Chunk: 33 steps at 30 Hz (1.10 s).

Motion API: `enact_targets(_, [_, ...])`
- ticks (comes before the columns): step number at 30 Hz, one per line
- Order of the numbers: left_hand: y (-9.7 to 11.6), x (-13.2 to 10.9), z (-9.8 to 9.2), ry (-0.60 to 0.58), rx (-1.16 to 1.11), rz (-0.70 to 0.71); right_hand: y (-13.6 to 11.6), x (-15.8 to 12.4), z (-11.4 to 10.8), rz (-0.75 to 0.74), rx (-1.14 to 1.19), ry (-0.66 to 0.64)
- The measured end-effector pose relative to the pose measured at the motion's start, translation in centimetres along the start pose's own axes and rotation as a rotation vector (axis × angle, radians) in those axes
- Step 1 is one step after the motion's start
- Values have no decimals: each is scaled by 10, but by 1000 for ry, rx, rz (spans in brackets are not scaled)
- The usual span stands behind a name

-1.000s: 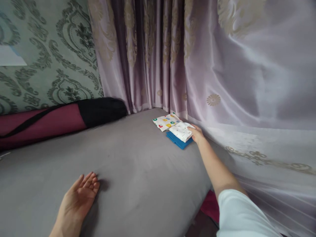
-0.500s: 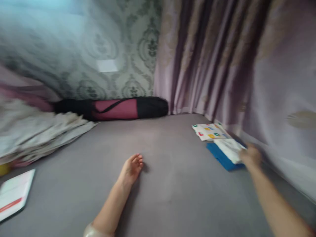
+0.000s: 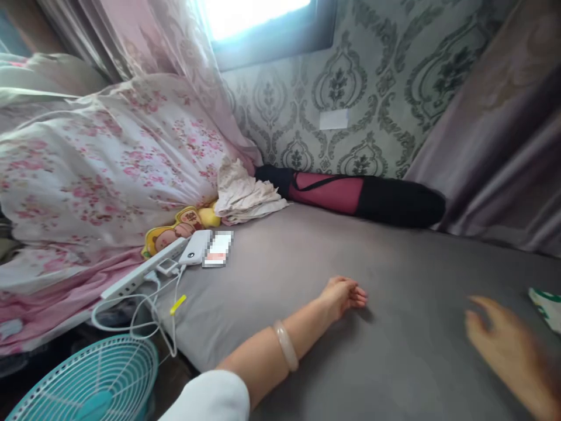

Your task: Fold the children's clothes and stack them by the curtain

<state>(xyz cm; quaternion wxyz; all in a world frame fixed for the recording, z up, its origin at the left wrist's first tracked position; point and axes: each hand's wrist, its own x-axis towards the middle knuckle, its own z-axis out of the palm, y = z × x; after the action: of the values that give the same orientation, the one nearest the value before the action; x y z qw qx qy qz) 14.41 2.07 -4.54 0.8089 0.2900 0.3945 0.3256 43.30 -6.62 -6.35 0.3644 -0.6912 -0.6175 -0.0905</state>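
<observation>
My left hand (image 3: 344, 298) rests on the grey bed sheet (image 3: 284, 280), palm turned sideways, fingers loosely bent and holding nothing. A pale bangle (image 3: 286, 345) circles that forearm. At the right, my right hand (image 3: 508, 345) is slightly blurred and empty, its thumb and fingers spread apart above the sheet. Just beyond it, cut off by the right edge, lies a white folded cloth (image 3: 547, 307) with a green pattern.
A black and maroon long bag (image 3: 328, 193) lies along the wall. Crumpled cream cloth (image 3: 245, 196), a phone (image 3: 218, 249), a white power bank (image 3: 196, 247), a power strip (image 3: 144, 266) with cables and yellow plush toys (image 3: 173, 237) line the left side. A turquoise fan (image 3: 96, 380) stands lower left.
The view has swung left, bringing in the fan and floral cover. My right hand has come away from the folded white and blue cloths. My left hand stays on the sheet.
</observation>
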Motion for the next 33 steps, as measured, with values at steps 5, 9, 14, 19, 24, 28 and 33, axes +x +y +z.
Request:
enact_targets(5, [52, -4, -36, 123, 379, 145, -62, -5, 79, -135, 60, -201])
enact_targets(9, [128, -16, -109, 410, 638, 450, -86, -11, 103, -132, 75, -250])
enact_targets(14, [221, -42, -213, 848, 852, 686, -90, -17, 103, -150, 25, -207])
enact_targets(19, [272, -64, -270, 1076, 1116, 728, -98, -18, 102, -190, -41, -176])
enact_targets(24, [285, -60, -293, 1122, 1752, 515, -103, -18, 100, -194, -77, -174])
enact_targets(28, [286, -49, -298, 1183, 1777, 388, -102, -19, 100, -186, -81, -174])
enact_targets(33, [297, -41, -285, 1263, 1687, 436, -102, -20, 101, -168, -93, -176])
